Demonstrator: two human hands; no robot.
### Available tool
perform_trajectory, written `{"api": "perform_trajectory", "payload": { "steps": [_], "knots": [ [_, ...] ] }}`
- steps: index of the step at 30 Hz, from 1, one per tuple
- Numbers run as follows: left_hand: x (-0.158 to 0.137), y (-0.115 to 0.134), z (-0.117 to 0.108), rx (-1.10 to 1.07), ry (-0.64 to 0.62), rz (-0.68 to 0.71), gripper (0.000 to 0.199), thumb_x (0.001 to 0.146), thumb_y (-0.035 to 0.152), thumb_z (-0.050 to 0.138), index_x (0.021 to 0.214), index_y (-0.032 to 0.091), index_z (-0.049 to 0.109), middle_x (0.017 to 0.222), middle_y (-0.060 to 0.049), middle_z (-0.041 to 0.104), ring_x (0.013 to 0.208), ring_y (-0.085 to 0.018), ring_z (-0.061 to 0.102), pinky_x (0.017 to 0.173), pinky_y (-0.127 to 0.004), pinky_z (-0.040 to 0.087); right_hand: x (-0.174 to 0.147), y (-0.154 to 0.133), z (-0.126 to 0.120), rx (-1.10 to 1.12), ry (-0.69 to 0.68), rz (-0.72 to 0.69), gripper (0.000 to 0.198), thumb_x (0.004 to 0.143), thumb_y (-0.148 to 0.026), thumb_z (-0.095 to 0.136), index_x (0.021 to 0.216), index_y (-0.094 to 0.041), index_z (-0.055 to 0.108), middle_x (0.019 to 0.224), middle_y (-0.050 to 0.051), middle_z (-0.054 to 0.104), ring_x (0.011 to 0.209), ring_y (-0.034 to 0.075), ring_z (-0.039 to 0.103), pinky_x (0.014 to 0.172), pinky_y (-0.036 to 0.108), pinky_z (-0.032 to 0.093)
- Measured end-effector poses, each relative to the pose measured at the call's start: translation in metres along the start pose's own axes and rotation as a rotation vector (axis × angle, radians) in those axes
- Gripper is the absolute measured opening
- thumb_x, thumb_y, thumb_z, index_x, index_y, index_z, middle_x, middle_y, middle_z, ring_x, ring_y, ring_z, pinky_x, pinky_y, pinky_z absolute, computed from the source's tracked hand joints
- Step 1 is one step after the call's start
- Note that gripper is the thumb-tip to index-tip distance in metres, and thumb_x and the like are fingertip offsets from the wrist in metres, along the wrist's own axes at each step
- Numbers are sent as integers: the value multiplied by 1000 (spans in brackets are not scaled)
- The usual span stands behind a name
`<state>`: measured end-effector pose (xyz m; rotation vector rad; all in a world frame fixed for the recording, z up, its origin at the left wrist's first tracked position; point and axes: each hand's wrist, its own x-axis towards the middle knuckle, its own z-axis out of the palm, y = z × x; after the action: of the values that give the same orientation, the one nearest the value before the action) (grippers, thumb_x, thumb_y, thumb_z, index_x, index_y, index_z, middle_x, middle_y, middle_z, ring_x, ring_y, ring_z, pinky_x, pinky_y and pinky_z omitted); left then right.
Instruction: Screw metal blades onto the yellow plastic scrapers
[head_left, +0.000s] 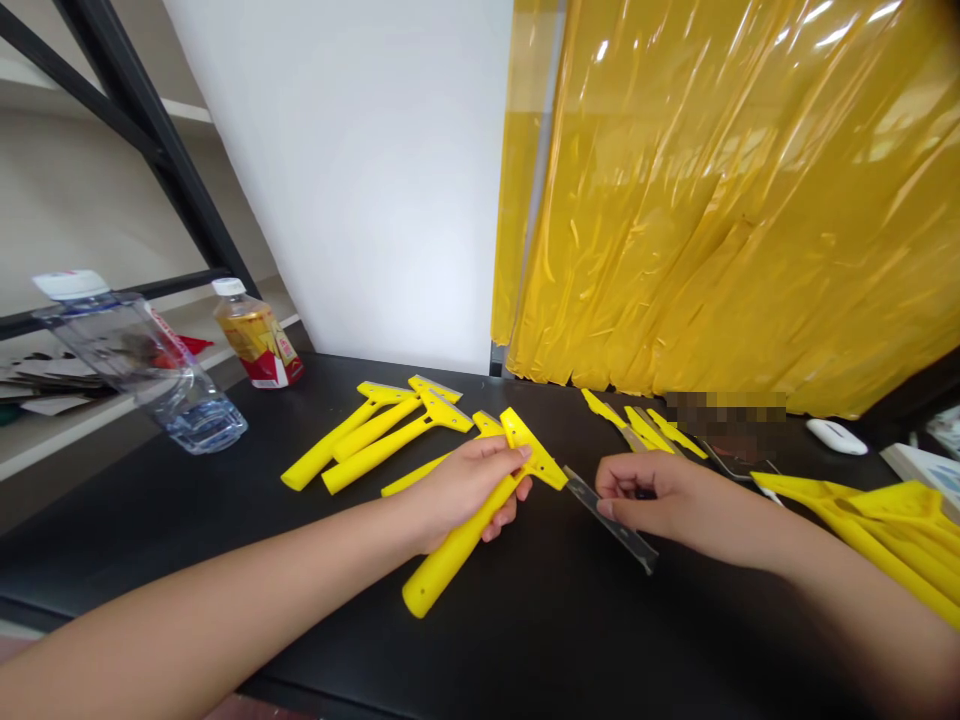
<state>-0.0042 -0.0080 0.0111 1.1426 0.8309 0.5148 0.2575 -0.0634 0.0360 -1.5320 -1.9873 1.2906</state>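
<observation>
My left hand (469, 480) is closed around the neck of a yellow plastic scraper (450, 565), whose head points up and away to the right. Between the thumb and fingers of my right hand (652, 485) is a flat dark-grey metal blade (630, 545). The blade's far end meets the right corner of the scraper head; whether it is inside the head I cannot tell. To the left of my left hand lie several yellow scrapers (382, 435) with grey edges on their heads. Behind my right hand are narrow yellow strips (675, 433) and grey blades.
More yellow scraper parts (862, 510) are piled at the right. A white case (836, 436) sits behind them. A clear water bottle (196, 410) and a smaller drink bottle (259, 340) stand at the left of the black tabletop (540, 640). Yellow plastic sheeting (712, 200) hangs behind.
</observation>
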Motion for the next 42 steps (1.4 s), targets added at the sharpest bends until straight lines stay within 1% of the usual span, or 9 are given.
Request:
{"api": "perform_trajectory", "payload": {
  "steps": [4, 8, 11, 18, 22, 27, 30, 33, 42],
  "knots": [
    [-1, 1, 1, -17, -17, -10, 35, 93, 51, 67, 86, 18, 56, 76, 0, 61, 47, -9, 56, 39, -20, 40, 0, -4, 0, 82, 29, 6, 29, 98, -49, 60, 88, -22, 59, 76, -4, 48, 68, 12, 41, 61, 26, 31],
    [0, 2, 3, -67, -22, 13, 31, 91, 45, 70, 94, 17, 55, 92, -6, 70, 54, -15, 69, 41, -21, 46, 2, -1, 0, 118, 61, 13, 30, 98, -51, 61, 91, -22, 61, 76, -4, 49, 68, 12, 41, 61, 26, 30],
    [0, 3, 3, -66, -9, 9, 29, 92, 42, 69, 93, 17, 55, 91, -7, 71, 47, -11, 65, 37, -19, 40, 4, 3, 0, 144, 71, -6, 31, 98, -51, 62, 91, -21, 62, 77, -4, 49, 69, 12, 42, 62, 27, 31],
    [-7, 9, 6, -14, -60, -40, 25, 99, 38, 61, 89, 15, 59, 62, 0, 64, 36, -8, 52, 36, -18, 37, 3, 0, 3, 168, 78, -18, 30, 98, -51, 64, 90, -22, 62, 76, -4, 48, 69, 12, 41, 63, 28, 31],
    [-11, 10, 11, -14, -113, -38, 22, 100, 36, 60, 91, 16, 59, 74, -2, 69, 39, -7, 55, 36, -17, 38, 1, -9, 10, 209, 133, -57, 31, 97, -51, 65, 85, -22, 61, 75, -4, 49, 68, 12, 40, 62, 28, 30],
    [-13, 4, 14, 45, -224, 35, 28, 99, 44, 62, 99, 16, 62, 94, -5, 71, 48, -7, 62, 37, -16, 42, 0, -18, 25, 254, 270, -101, 33, 98, -50, 64, 81, -22, 59, 74, -4, 51, 68, 13, 42, 63, 28, 34],
    [-15, 1, 16, 85, -245, 55, 32, 99, 48, 62, 100, 16, 63, 94, -4, 70, 48, -6, 61, 38, -15, 43, 2, -19, 33, 256, 319, -108, 33, 98, -50, 63, 81, -22, 58, 76, -2, 57, 73, 14, 48, 68, 29, 38],
    [-17, 0, 17, 122, -241, 52, 35, 99, 52, 61, 99, 16, 62, 93, -3, 69, 48, -6, 60, 37, -15, 43, 3, -17, 38, 273, 291, -113, 32, 98, -49, 63, 82, -22, 58, 79, -1, 62, 76, 16, 53, 71, 30, 41],
    [-20, -1, 17, 211, -204, 39, 40, 101, 56, 57, 96, 17, 62, 90, -2, 70, 44, -4, 56, 36, -15, 42, 3, -20, 43, 240, 319, -123, 29, 99, -46, 62, 81, -23, 58, 76, -2, 62, 73, 15, 52, 68, 28, 41]
  ]
}}
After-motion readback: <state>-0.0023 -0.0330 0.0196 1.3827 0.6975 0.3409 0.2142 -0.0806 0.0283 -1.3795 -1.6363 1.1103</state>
